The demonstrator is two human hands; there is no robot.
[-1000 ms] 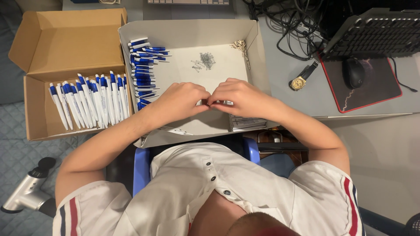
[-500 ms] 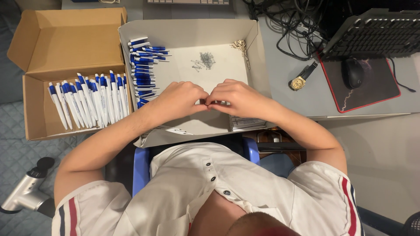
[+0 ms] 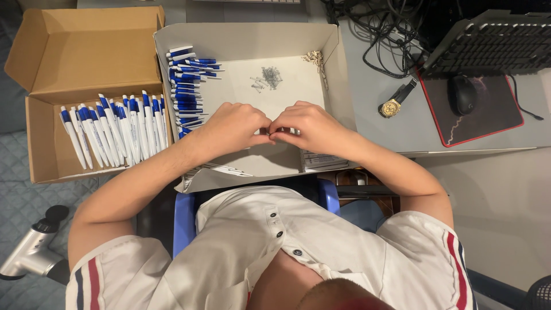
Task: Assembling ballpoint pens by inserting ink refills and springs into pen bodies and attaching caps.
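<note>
My left hand (image 3: 235, 127) and my right hand (image 3: 307, 127) meet fingertip to fingertip over a shallow white cardboard tray (image 3: 333, 63). Together they pinch a thin pen part (image 3: 274, 133), mostly hidden by the fingers. A stack of blue-and-white pen parts (image 3: 186, 89) lies along the tray's left side. A small pile of tiny metal springs (image 3: 268, 77) sits on the tray floor beyond my hands. A row of blue-and-white pens (image 3: 112, 133) lies in a brown cardboard box (image 3: 92, 49) to the left.
A gold wristwatch (image 3: 394, 103) lies on the grey desk to the right of the tray. A black mouse (image 3: 462, 95) rests on a red-edged mat, with a keyboard (image 3: 488, 49) and tangled cables behind. A grey massage gun (image 3: 31, 252) lies at lower left.
Both hands stay pressed together over the tray, with only slight finger movement. Nothing else has moved.
</note>
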